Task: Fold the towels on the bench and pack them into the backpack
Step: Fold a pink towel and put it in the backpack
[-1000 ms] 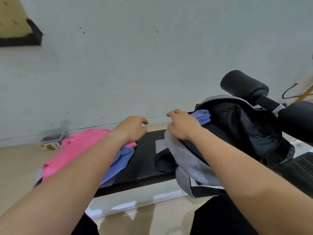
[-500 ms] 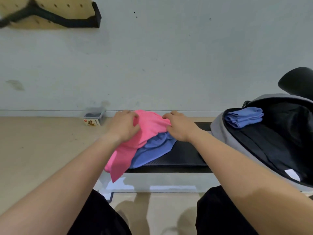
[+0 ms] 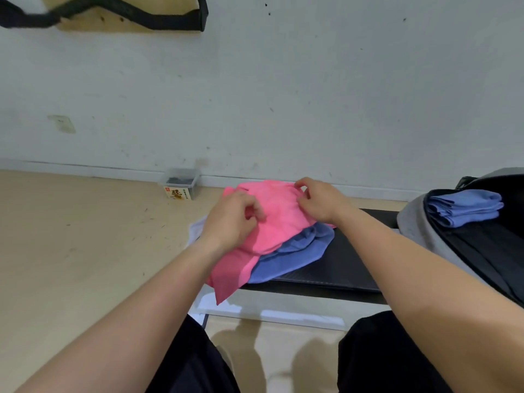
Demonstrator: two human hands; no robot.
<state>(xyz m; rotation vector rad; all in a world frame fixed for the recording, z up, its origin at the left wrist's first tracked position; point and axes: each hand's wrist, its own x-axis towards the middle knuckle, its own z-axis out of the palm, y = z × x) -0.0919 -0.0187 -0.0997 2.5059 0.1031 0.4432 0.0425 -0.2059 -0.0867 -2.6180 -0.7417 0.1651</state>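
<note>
Close to a pale wall (image 3: 283, 95) stands one black bench (image 3: 340, 265). On it we count two towels in a heap: one pink towel (image 3: 278, 222) on top of one loose blue towel (image 3: 292, 256). One folded blue towel (image 3: 465, 208) lies in the one open backpack (image 3: 411, 225) at the right. Our left hand (image 3: 232, 222) and right hand (image 3: 320, 199) both pinch the pink towel, fingers curled.

The top towel (image 3: 280, 217) is lying heaped over the lower towel (image 3: 297, 251) at the tabletop's (image 3: 348, 268) left end, one corner hanging off the front edge. The left hand (image 3: 229, 222) is pinching its near side and the right hand (image 3: 320, 199) its far edge. Over to the right, the backpack (image 3: 414, 225) is lying open with a folded towel (image 3: 465, 208) resting inside. Behind, a small box (image 3: 180, 184) is sitting on the floor (image 3: 85, 236) against the wall (image 3: 283, 95).
</note>
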